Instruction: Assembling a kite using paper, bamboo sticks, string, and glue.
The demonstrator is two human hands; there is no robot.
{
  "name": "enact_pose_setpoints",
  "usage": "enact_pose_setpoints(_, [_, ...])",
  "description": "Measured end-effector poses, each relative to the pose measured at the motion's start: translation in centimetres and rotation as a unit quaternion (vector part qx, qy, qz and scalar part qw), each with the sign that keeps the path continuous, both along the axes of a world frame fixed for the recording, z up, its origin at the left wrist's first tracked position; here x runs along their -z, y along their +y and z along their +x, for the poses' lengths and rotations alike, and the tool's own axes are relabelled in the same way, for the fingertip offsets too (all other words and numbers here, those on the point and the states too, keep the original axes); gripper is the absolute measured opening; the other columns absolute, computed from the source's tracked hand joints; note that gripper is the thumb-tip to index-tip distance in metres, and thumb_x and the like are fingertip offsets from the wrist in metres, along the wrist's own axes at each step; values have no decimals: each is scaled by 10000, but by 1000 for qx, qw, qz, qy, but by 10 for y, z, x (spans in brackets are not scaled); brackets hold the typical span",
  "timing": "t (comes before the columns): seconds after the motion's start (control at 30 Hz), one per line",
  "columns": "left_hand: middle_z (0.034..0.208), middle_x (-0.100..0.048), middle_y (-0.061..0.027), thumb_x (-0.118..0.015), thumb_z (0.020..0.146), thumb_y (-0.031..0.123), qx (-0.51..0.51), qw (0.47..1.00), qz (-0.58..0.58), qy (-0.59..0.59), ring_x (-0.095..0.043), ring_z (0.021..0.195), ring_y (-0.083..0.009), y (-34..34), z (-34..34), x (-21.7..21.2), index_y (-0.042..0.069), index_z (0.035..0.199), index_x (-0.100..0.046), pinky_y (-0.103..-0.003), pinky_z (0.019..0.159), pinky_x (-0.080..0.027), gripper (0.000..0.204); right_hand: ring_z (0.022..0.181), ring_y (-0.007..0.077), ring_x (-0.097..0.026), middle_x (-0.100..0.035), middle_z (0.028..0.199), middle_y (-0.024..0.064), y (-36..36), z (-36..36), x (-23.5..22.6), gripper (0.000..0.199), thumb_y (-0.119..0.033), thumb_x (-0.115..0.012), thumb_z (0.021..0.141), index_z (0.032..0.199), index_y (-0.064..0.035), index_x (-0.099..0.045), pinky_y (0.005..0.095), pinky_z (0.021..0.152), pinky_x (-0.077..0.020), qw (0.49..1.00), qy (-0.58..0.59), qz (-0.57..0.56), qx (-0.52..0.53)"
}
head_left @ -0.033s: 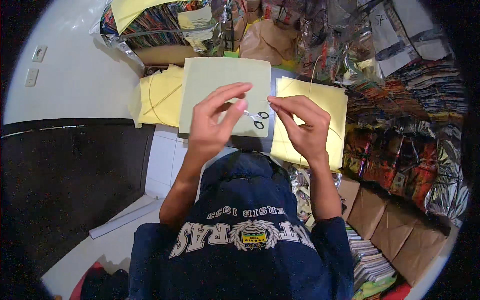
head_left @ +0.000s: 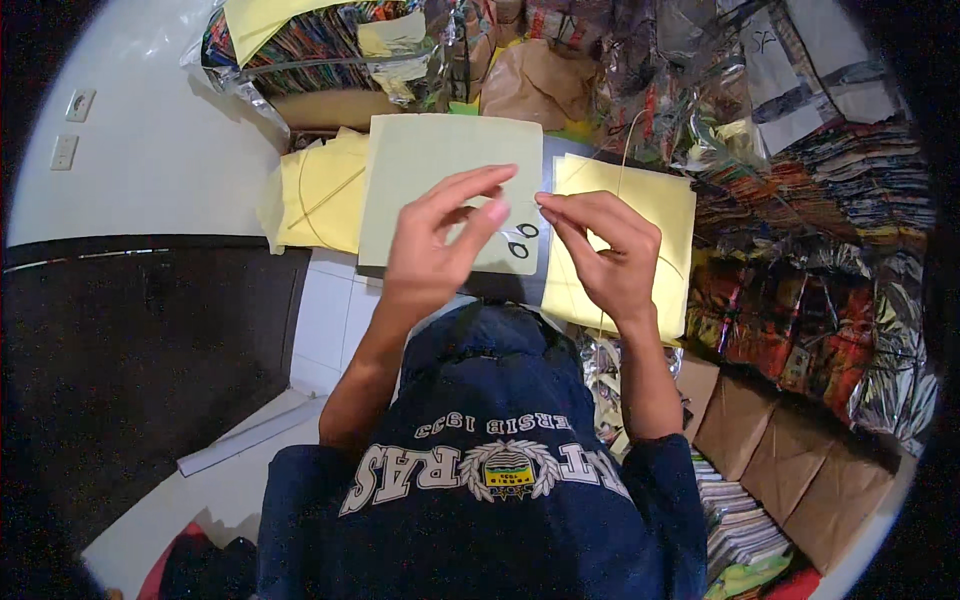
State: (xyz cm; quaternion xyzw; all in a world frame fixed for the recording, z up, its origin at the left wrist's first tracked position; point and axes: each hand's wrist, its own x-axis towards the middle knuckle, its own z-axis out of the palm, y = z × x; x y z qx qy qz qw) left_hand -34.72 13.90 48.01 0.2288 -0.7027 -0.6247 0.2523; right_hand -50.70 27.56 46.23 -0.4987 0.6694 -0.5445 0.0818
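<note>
My left hand (head_left: 445, 235) hovers over a pale green sheet or board (head_left: 410, 140), thumb and fingers apart and nothing visible between them. Just to its right, my right hand (head_left: 605, 235) is closed in a pinch over the board's right edge. Whatever sits at those fingertips is too small to make out. A pair of scissors (head_left: 520, 250) lies on the board between the hands, its black handle loops showing and its blades mostly behind my left fingers. Under my right hand is a stack of yellow sheets (head_left: 665, 210), with a thin tan cord (head_left: 625, 150) running across it.
More yellow sheets (head_left: 340, 160) with a bent cord on them lie left of the board. Packed stacks in clear plastic (head_left: 310, 45) stand behind, and further bundles (head_left: 820, 190) line the right side. Brown paper-wrapped packages (head_left: 830, 490) sit lower right. A dark panel (head_left: 140, 370) stands left.
My left hand has shifted slightly right, closer to my right fingertips, and covers more of the scissors. The right hand has stayed in place.
</note>
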Motion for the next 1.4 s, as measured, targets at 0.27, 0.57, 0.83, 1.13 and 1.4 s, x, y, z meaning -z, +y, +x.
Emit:
enact_pose_setpoints(0.27, [1026,-773,-84,-744,992,119,16,986,162,-23,-705,927,-130,7,-14,19,-37,1163,-756,-270,876,-568,231,842,205,-745,-778,966,118,2,-3,-5,293,36,-786,857,1126,-76,-821,302,725,-586,1000,23,-14,-2])
enact_pose_setpoints(0.57, [994,-778,-72,-803,931,62,0,983,182,-14,-690,907,-97,12,-11,18,-26,1113,-775,-247,831,-556,205,823,190,-741,-778,953,114,4,-4,-1,279,34,-783,864,1118,-73,-823,301,721,-583,1000,1,-14,2])
enact_pose_setpoints(0.83, [972,-770,-85,-803,896,5,-43,999,-9,8,-708,894,-139,19,-14,17,-18,1033,-803,-265,828,-559,138,804,178,-733,-779,939,116,6,-5,-3,250,23,-781,874,1105,-62,-824,285,697,-570,999,-33,0,8])
enact_pose_setpoints(1.13, [947,-759,-121,-840,821,-27,-114,965,-233,33,-721,858,-200,29,-17,17,1,970,-805,-296,785,-568,156,791,174,-727,-778,928,114,7,-5,-5,242,15,-780,876,1100,-61,-827,281,689,-562,999,-43,6,9])
enact_pose_setpoints(1.4, [884,-732,-93,-852,826,5,-90,981,-172,32,-695,778,-148,20,-19,15,-21,906,-759,-283,705,-555,125,787,166,-720,-779,926,107,10,-6,-8,238,13,-782,875,1094,-66,-830,277,686,-554,998,-55,18,-2])
